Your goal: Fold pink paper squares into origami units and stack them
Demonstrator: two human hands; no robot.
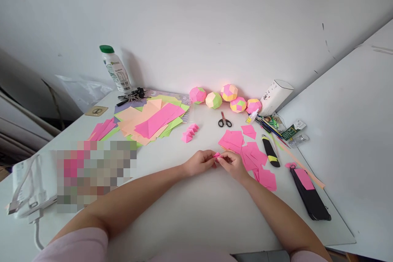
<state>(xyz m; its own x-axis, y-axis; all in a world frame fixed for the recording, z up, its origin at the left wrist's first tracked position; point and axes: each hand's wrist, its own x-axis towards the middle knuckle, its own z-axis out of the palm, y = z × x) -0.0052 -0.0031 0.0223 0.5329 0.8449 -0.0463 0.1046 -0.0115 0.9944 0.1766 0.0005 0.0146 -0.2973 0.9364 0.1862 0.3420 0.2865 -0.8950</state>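
Note:
Both hands meet over the white table, pinching one small piece of folded pink paper [217, 155] between them. My left hand [199, 161] grips it from the left with closed fingers, and my right hand [232, 163] closes on it from the right. Fingers cover much of the paper, so its full shape is hidden. Just beyond the left hand stands a short row of folded pink paper pieces [190, 133]. Cut pink paper squares [254, 155] lie scattered close to the right hand. Black-handled scissors [225, 121] rest farther back.
Several paper balls [213, 100] line the wall. Coloured sheets [159, 118], keys [133, 96] and a green-capped bottle [116, 69] are at the back left. On the right are a cutter [270, 151], pens [270, 125] and a black case [310, 196]. A white power bank [33, 184] lies left.

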